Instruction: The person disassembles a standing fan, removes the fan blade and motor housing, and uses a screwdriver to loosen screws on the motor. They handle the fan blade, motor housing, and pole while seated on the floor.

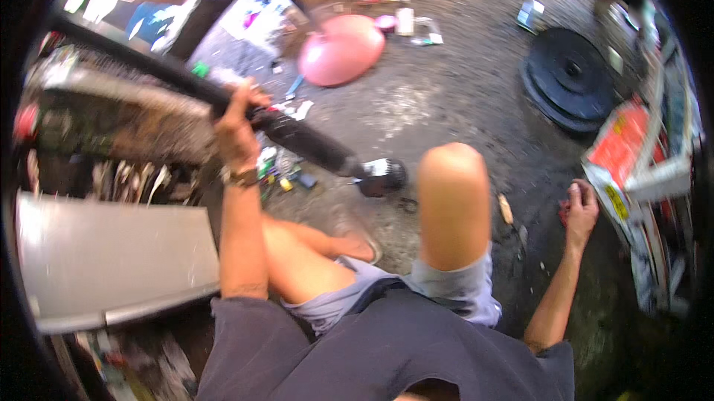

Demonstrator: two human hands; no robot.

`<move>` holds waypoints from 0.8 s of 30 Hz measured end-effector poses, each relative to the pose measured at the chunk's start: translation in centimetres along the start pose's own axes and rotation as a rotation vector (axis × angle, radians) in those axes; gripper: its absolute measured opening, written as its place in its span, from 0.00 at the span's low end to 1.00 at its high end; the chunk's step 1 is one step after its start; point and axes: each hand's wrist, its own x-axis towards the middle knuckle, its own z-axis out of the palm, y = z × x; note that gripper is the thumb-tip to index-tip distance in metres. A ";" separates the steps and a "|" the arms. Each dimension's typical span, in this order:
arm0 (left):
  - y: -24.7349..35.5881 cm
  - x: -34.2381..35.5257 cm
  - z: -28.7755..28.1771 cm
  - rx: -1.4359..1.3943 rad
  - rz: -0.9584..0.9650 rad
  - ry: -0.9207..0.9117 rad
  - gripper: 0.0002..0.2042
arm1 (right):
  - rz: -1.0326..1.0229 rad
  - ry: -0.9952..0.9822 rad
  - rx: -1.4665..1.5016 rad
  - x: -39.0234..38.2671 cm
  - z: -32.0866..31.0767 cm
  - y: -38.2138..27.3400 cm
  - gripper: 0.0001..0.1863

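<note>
My left hand (238, 133) is closed around a long, thick black tube (309, 140) that slants from the upper left down toward the middle. Its lower end narrows, then widens into a dark rounded fitting with a pale patch, near my raised knee. Off to the right, my right hand (581, 211) hangs low with its fingers curled. A bit of red shows at the fingers, too small to name. Beside that hand stands a worn white-framed object with red-orange panels (621, 137).
A pink round basin-like thing (342, 50) lies on the dirty floor ahead. Black stacked discs (569, 77) sit at the right. A grey metal panel (119, 260) is at my left, below a grimy ledge. A wooden-handled tool (506, 209) lies near my knee, with small litter around.
</note>
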 end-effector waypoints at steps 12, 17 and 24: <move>22.0 2.7 -0.3 -0.168 0.208 -0.099 0.06 | -0.946 -0.662 0.222 -20.0 26.3 -28.4 0.47; 21.9 3.9 -2.4 -0.269 0.193 -0.157 0.09 | -0.997 -0.674 0.215 -20.0 29.8 -27.2 0.44; 19.1 2.9 -7.4 -0.485 0.209 -0.271 0.10 | -0.681 -0.919 0.482 -19.4 30.3 -23.1 0.29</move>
